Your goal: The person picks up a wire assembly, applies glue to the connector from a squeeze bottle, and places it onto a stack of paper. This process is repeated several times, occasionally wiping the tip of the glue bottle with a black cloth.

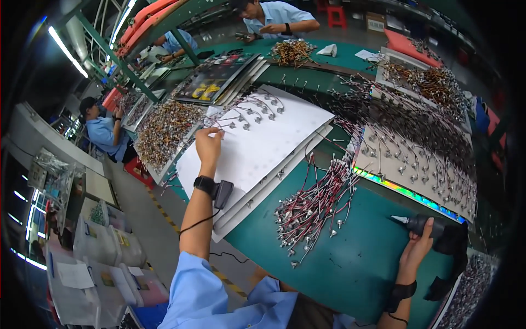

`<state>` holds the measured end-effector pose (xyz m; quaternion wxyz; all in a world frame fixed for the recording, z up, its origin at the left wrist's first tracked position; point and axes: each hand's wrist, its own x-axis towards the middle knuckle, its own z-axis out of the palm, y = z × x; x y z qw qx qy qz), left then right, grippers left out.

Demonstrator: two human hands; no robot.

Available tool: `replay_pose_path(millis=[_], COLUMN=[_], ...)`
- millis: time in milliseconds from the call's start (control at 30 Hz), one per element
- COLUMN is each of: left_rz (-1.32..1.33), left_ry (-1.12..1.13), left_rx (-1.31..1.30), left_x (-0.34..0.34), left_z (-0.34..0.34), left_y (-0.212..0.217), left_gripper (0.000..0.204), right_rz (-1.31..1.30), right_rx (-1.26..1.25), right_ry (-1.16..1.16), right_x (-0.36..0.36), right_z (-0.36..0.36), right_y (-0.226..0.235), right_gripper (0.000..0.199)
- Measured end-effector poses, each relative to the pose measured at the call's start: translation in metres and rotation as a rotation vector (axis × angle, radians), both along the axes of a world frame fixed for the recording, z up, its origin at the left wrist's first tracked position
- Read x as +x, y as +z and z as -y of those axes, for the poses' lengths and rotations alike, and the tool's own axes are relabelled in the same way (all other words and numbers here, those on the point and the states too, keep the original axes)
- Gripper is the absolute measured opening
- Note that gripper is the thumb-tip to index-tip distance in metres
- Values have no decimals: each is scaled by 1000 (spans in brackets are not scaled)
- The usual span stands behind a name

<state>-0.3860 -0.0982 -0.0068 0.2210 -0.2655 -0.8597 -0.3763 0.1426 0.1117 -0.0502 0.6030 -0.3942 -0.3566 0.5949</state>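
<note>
My left hand (209, 147) is over the left edge of a white board (263, 148), fingers pinched on what appears to be a small wired component, mostly hidden by the fingertips. Beside it, several wired components (258, 119) with round metal ends lie in rows on the board. At the lower right, my right hand (418, 247) is wrapped round a black bottle (421, 225) with a white pointed nozzle aimed left. Between the hands, a loose bundle of red, black and white wired components (315, 211) rests on the green mat (350, 263).
More boards with rows of wired components (416, 159) are stacked at the right. A heap of small metal parts (167, 129) sits left of the white board, and a brown-wired pile (293, 53) lies far off. Co-workers (274, 22) sit across and at the left. Plastic bins (109, 247) stand at lower left.
</note>
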Motion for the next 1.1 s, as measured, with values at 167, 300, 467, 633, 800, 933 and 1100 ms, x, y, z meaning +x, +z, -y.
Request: replay_pose_path(millis=[167,300,467,633,800,933,1100], left_rz=[149,268,187,65,216,145,-49], left_ry=[89,93,106,-227,-573,-832,-831], left_rx=[-137,-188,-157,-91,-160,-235,-388], left_x=[-4,-2,11,100,227,301,331], left_z=[-28,-37,-30,-21,11,-1,-28], left_y=[-21,-22,-17,8,24,13,-3], left_gripper=[21,24,27,27,19,24,22], right_rz=[20,10,-15,24,-49,-60,-65], right_rx=[-1,12,1,-28,-28,-79,-83], right_ry=[-47,-30,-18,-40,0,22,41], right_x=[-2,-2,-1,1,-1,-4,-4], right_z=[2,5,6,2,0,4,11], right_y=[4,9,10,8,5,10,13], right_gripper=[27,26,26,25,25,25,25])
